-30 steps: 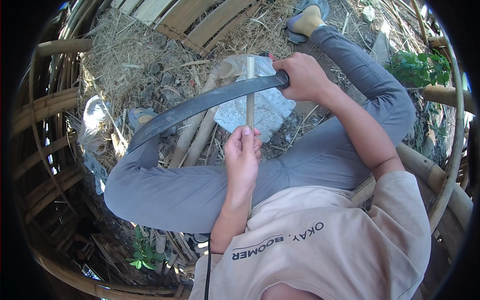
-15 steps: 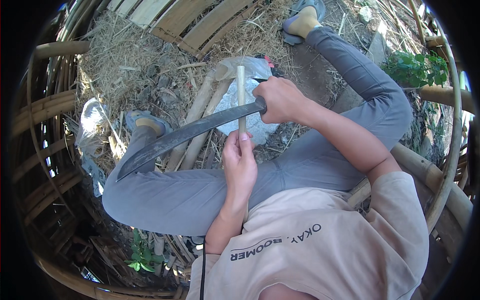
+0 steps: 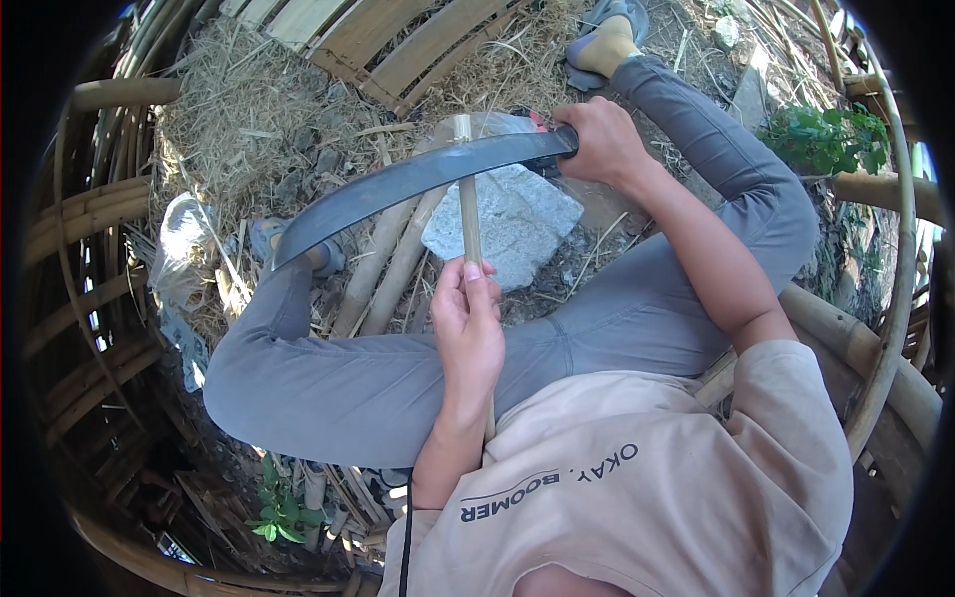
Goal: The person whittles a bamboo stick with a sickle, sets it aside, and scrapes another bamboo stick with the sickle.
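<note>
My left hand (image 3: 468, 320) is closed around the lower part of a slim, pale bamboo stick (image 3: 471, 221), thumb lying along it. The stick points away from me, above a rough pale stone (image 3: 527, 224) on the ground. In my right hand (image 3: 605, 144) is the handle of a machete (image 3: 368, 191) with a long, dark, curved blade. This blade reaches leftward across the stick just below its far end and hides a short piece of it. Its tip is over my left shin.
Two bamboo poles (image 3: 375, 269) lie left of the stone. Dry straw (image 3: 224, 119) and a slatted wooden panel (image 3: 368, 40) are farther off. Clear plastic (image 3: 184, 244) lies at left. Bamboo railings (image 3: 880, 368) curve around the sides; a leafy plant (image 3: 831, 134) grows at right.
My right hand has moved away from me and rightward, carrying the machete toward the stick's far end. The stick's far end has shifted slightly left, and my left hand keeps its hold.
</note>
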`<move>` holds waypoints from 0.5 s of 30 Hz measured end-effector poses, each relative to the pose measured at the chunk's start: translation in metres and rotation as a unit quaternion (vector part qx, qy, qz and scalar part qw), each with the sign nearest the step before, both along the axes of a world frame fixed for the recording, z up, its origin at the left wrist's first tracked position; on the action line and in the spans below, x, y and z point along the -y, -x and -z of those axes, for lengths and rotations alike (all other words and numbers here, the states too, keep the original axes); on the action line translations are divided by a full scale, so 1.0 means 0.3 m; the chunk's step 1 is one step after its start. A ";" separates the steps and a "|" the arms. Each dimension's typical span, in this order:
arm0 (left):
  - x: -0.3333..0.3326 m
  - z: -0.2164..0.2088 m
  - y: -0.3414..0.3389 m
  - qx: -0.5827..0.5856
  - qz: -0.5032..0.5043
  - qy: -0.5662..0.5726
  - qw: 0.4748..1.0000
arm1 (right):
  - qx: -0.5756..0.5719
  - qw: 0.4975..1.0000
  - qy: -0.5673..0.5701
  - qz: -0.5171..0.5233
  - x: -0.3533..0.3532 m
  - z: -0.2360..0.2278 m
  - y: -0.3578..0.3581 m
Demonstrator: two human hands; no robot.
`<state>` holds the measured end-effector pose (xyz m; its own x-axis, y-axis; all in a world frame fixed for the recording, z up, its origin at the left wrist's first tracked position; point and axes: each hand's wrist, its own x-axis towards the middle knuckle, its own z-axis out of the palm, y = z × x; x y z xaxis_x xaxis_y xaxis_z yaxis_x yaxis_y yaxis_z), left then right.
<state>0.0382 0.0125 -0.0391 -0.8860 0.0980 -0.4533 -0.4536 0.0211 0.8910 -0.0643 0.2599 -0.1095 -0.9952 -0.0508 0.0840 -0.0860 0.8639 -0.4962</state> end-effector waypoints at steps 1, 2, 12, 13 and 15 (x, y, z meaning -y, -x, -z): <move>-0.004 -0.009 0.005 -0.002 -0.003 0.000 1.000 | -0.043 0.999 -0.013 0.010 -0.016 0.002 0.003; -0.011 -0.018 0.013 0.005 -0.004 -0.015 1.000 | -0.045 0.999 -0.014 0.008 -0.021 -0.007 0.007; 0.005 -0.037 0.018 0.032 -0.018 -0.066 0.997 | -0.160 0.966 -0.013 0.201 -0.268 0.008 0.090; 0.002 -0.038 0.020 0.029 -0.022 -0.068 0.997 | -0.196 0.957 0.016 0.214 -0.293 0.004 0.086; 0.002 -0.042 0.020 0.074 0.001 -0.095 0.993 | -0.211 0.957 0.068 0.186 -0.269 0.009 0.073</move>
<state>0.0321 0.0119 -0.0266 -0.8112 0.1960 -0.5510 -0.5793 -0.1404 0.8029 -0.0863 0.3406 -0.1122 -0.8182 0.3412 0.4629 -0.0013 0.8039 -0.5948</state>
